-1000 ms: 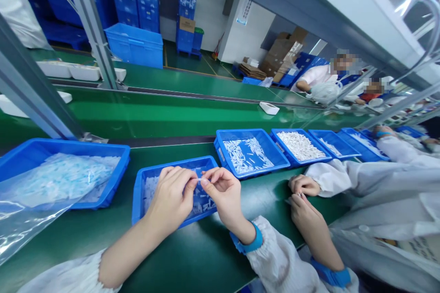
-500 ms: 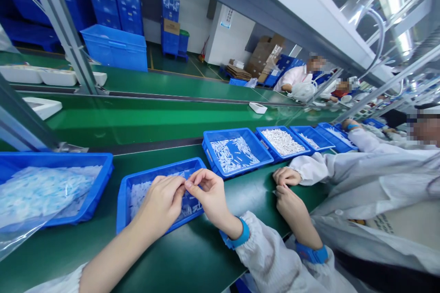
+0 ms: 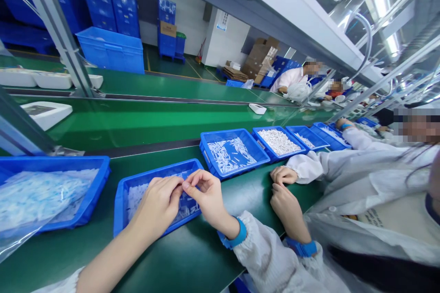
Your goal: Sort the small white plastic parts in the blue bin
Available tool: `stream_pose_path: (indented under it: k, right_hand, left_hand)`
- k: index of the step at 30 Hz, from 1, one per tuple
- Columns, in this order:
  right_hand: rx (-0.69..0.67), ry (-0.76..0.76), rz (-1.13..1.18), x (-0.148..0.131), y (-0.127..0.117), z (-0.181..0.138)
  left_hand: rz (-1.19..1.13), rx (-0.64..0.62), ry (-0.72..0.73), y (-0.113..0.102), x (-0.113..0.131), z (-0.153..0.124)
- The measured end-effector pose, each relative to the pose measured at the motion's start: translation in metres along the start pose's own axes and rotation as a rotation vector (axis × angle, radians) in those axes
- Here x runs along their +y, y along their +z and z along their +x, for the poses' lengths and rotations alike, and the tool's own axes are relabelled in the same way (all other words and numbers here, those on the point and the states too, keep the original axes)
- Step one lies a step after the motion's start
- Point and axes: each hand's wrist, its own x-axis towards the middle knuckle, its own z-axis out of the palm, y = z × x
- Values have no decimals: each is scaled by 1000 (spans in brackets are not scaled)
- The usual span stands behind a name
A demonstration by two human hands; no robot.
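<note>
Over a blue tray (image 3: 120, 208) of small whitish pieces, my left hand (image 3: 160, 203) and my right hand (image 3: 206, 194) meet at the fingertips. Both are closed in a pinch. Whatever sits between the fingers is too small or too well covered to make out. A blue band (image 3: 237, 234) circles my right wrist, below a white sleeve. Just beyond my right hand stands another blue tray (image 3: 256, 146), with slim white pieces lying loosely in it.
A blue bin (image 3: 103, 162) with a clear bag of pale blue-white pieces (image 3: 44, 192) stands left. More trays run rightward. A co-worker's hands (image 3: 283, 187) are close on my right. A white housing (image 3: 50, 114) lies on the green belt (image 3: 154, 121), behind a metal post (image 3: 57, 27).
The camera view has shifted slightly. At the left, the white housing on the belt has moved right and shows more. My hands keep the same fingertip pinch.
</note>
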Motion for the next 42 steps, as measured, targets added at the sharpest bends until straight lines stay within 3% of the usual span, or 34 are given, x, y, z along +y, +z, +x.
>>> stream_pose_path:
  k: [9, 16, 22, 25, 29, 31, 34, 38, 40, 42]
  right_hand:
    - [1, -1, 8, 1, 1, 0]
    - [-25, -28, -15, 3, -2, 1]
    - [-34, -72, -15, 4, -2, -1]
    - [116, -263, -136, -2, -11, 7]
    - [561, -645, -560, -14, -47, 35]
    - [684, -686, -677, -15, -69, 50]
    - [721, -601, -574, -12, -88, 62]
    - [558, -512, -494, -7, -77, 55]
    - [303, -489, -593, -6, -64, 46]
    - [-78, -448, -754, -7, -52, 38]
  left_hand:
    - [-14, 40, -11, -4, 3, 2]
    - [-25, 65, 73, -1, -1, 0]
    - [-27, 34, 85, -2, 2, 0]
    - [-44, 23, 60, -2, 3, 0]
    - [-49, 39, -30, 0, 0, -1]
    - [-37, 20, -70, 1, -3, -1]
    - [21, -44, -119, 2, -6, -2]
    - [141, -193, -219, 4, -6, -3]
    - [177, -307, -245, 4, -6, -3]
    - [198, -404, -235, 4, -6, -3]
